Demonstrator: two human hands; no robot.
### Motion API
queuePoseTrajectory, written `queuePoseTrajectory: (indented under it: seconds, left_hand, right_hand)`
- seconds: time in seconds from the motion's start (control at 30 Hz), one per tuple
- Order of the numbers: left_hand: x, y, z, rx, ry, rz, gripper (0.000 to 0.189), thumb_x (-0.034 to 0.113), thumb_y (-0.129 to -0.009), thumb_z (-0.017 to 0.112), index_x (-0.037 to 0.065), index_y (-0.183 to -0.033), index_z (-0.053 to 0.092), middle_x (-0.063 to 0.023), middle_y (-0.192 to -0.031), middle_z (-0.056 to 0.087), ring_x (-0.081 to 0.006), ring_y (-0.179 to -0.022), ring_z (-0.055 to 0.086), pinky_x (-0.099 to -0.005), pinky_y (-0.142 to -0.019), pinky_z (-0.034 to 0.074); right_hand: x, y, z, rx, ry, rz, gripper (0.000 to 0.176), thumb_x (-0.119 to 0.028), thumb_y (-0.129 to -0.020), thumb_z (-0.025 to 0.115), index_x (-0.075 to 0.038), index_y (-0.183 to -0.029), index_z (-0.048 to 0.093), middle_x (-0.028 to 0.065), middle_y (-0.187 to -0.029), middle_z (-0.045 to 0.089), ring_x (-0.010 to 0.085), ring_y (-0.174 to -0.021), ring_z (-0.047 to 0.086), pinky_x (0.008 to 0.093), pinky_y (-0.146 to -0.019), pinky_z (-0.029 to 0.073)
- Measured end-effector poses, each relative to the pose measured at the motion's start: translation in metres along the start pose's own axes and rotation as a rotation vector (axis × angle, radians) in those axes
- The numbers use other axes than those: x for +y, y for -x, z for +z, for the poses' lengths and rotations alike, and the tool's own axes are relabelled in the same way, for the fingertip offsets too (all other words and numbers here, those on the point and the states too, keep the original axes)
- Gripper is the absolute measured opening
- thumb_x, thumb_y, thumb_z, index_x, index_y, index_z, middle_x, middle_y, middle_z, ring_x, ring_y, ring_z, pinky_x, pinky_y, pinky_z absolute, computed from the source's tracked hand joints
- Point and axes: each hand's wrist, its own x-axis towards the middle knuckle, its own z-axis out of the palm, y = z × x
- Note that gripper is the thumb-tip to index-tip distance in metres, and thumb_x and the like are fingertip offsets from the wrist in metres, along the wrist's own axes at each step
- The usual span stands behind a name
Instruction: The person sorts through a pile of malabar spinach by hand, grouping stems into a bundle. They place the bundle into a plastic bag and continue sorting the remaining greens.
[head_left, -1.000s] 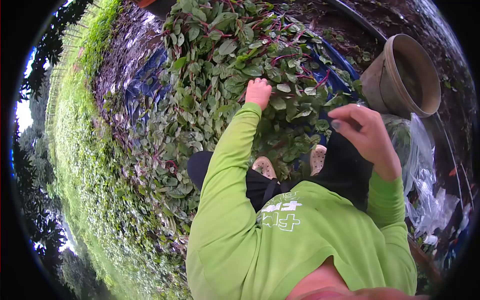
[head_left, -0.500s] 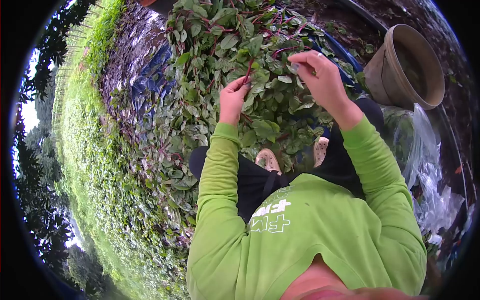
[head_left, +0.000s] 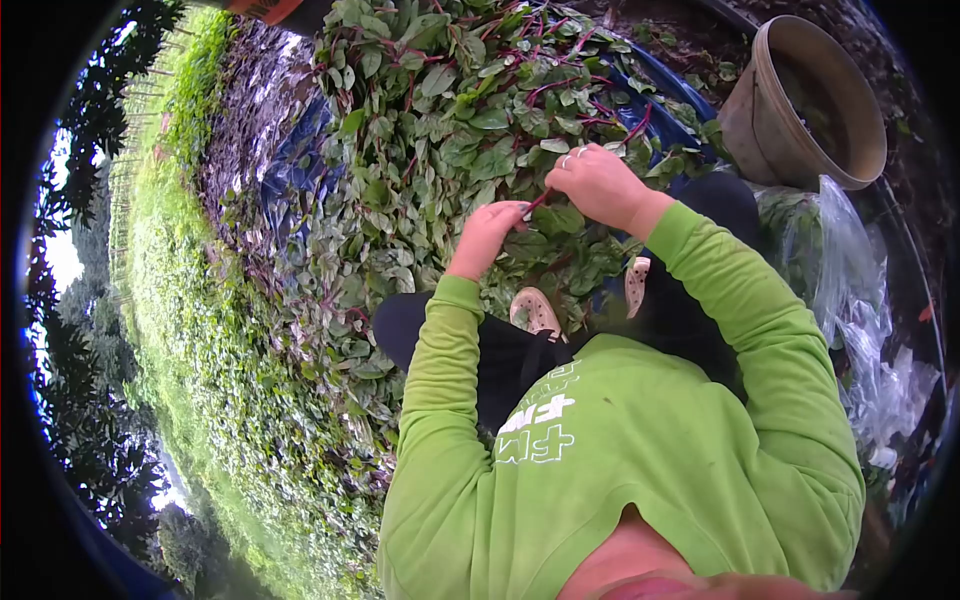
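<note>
A dark red stem (head_left: 537, 202) of a leafy plant, like Malabar spinach, stretches between my two hands. My left hand (head_left: 487, 238) pinches its lower end between thumb and fingertips. Fingers closed, my right hand (head_left: 602, 187) grips the upper end, a ring showing on one finger. Below and around both hands lies a big heap of green leaves (head_left: 440, 130) with red-purple stems. Leaves attached to the held stem blend into the heap beneath.
Blue plastic sheeting (head_left: 300, 160) shows at the heap's edges. A round plastic bucket (head_left: 755, 125) stands tilted at upper right, above a clear plastic bag (head_left: 850, 280). My perforated clogs (head_left: 535, 310) are at the near edge of the heap. Green field lies left.
My right hand has come down and left and closed on the stem. My left hand has moved down and slightly right, so both hands now meet along the stem.
</note>
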Motion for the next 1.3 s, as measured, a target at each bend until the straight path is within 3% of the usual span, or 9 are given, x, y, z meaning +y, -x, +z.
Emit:
queuePoseTrajectory:
  seconds: [0.17,0.3,0.37,0.43,0.5,0.57,0.7,0.97,1.3]
  left_hand:
    - [-0.024,0.004,0.018,0.038,-0.678,0.163,0.026,0.032,-0.095,0.070,0.010,-0.104,0.080,-0.0085,-0.084,0.073,-0.0224,-0.083,0.065,-0.0371,-0.078,0.050]
    - [-0.035,0.011,0.025,0.061,-0.848,0.259,0.023,0.029,-0.093,0.070,0.007,-0.095,0.078,-0.0110,-0.086,0.073,-0.0356,-0.087,0.066,-0.0456,-0.079,0.051]
    - [-0.036,0.013,0.028,0.048,-0.814,0.180,0.022,0.028,-0.094,0.069,0.008,-0.095,0.078,-0.0118,-0.085,0.072,-0.0351,-0.088,0.066,-0.0460,-0.080,0.051]
    - [-0.038,0.008,0.028,0.100,-0.291,0.080,0.021,0.028,-0.096,0.069,0.011,-0.103,0.078,-0.0053,-0.091,0.075,-0.0281,-0.092,0.069,-0.0439,-0.083,0.053]
    - [-0.036,0.015,0.029,0.245,0.733,-0.054,0.024,0.030,-0.098,0.068,0.010,-0.109,0.076,-0.0016,-0.099,0.075,-0.0221,-0.094,0.069,-0.0398,-0.083,0.054]
    - [-0.034,0.009,0.015,0.208,0.867,-0.151,0.025,0.030,-0.100,0.067,0.008,-0.109,0.076,0.0002,-0.104,0.073,-0.0169,-0.096,0.066,-0.0352,-0.087,0.052]
    - [-0.030,-0.009,-0.017,-0.022,0.172,-0.152,0.024,0.023,-0.099,0.069,0.002,-0.107,0.077,-0.0014,-0.107,0.067,-0.0110,-0.095,0.060,-0.0273,-0.089,0.046]
    - [-0.052,-0.170,0.005,0.378,-0.660,0.508,0.020,0.006,-0.093,0.062,0.002,-0.108,0.075,-0.0216,-0.109,0.070,-0.0370,-0.098,0.068,-0.0436,-0.087,0.054]
    - [-0.031,-0.271,0.018,0.208,-0.876,0.309,0.032,0.018,-0.087,0.074,0.009,-0.119,0.075,-0.0146,-0.097,0.070,-0.0302,-0.090,0.068,-0.0413,-0.086,0.054]
  right_hand:
    - [-0.007,0.013,0.031,-0.140,-0.098,0.291,0.011,-0.008,-0.085,0.057,-0.007,-0.095,0.063,0.0140,-0.095,0.068,0.0342,-0.094,0.070,0.0498,-0.083,0.053]
    - [0.050,-0.018,0.042,0.464,-0.426,1.157,0.025,-0.022,-0.102,0.051,-0.006,-0.109,0.069,0.0231,-0.105,0.072,0.0413,-0.098,0.069,0.0519,-0.086,0.055]
    - [0.024,-0.065,0.044,0.552,-0.728,0.830,0.045,-0.029,-0.105,0.053,0.000,-0.138,0.056,0.0218,-0.129,0.066,0.0310,-0.116,0.065,0.0430,-0.096,0.050]
    - [-0.075,-0.091,-0.013,0.112,-1.227,0.371,0.084,-0.045,-0.105,0.055,0.001,-0.162,0.014,0.0226,-0.165,0.031,0.0316,-0.146,0.042,0.0396,-0.117,0.037]
    - [-0.098,-0.089,-0.039,-0.290,-0.809,0.068,0.085,-0.048,-0.098,0.063,-0.005,-0.160,0.023,0.0234,-0.159,0.038,0.0352,-0.146,0.042,0.0430,-0.123,0.030]
    - [-0.087,-0.074,-0.045,-0.453,-0.150,-0.019,0.075,-0.042,-0.092,0.070,-0.011,-0.155,0.041,0.0214,-0.145,0.057,0.0355,-0.140,0.049,0.0492,-0.122,0.031]
    - [-0.027,-0.016,0.011,-0.326,-0.241,0.192,0.019,-0.020,-0.091,0.065,-0.009,-0.105,0.071,0.0129,-0.102,0.069,0.0329,-0.104,0.067,0.0532,-0.096,0.048]
    - [-0.021,0.042,0.040,-0.102,-0.210,0.363,0.016,-0.011,-0.084,0.063,-0.013,-0.093,0.076,0.0098,-0.098,0.065,0.0296,-0.100,0.064,0.0470,-0.092,0.048]
    - [-0.028,0.046,0.035,-0.148,-0.349,0.470,0.016,-0.020,-0.074,0.075,-0.011,-0.085,0.068,0.0111,-0.094,0.065,0.0300,-0.099,0.062,0.0445,-0.086,0.043]
